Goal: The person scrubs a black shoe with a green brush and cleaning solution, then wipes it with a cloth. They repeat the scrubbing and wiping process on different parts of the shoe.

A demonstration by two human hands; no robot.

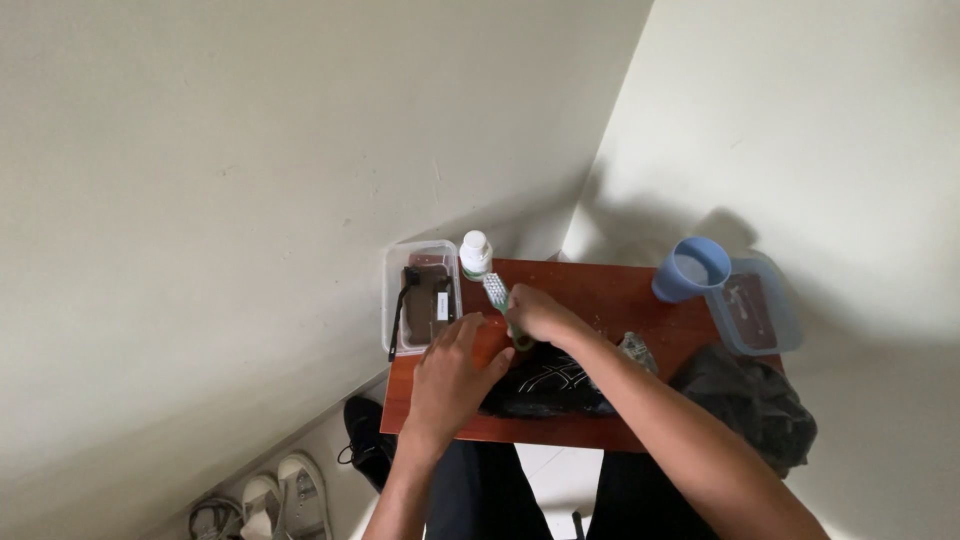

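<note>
Toothbrush (497, 296) sits in the closed grip of the right hand (535, 312), bristles up at 11 o'clock. Left hand (455, 375), fingers spread open, presses the black shoe (545, 388) at desk (610, 295) centre. White bottle (475, 254) stands at 12 o'clock.

Shoe (545, 390) lies on the small table (610, 295) in front of me. Toothbrush (497, 293) just behind it. Bottle (475, 253) at the far left corner, open container (420, 297) left of that. Cup (690, 268) far right, lid (760, 305) beside it, bag (750, 400) nearer.
</note>
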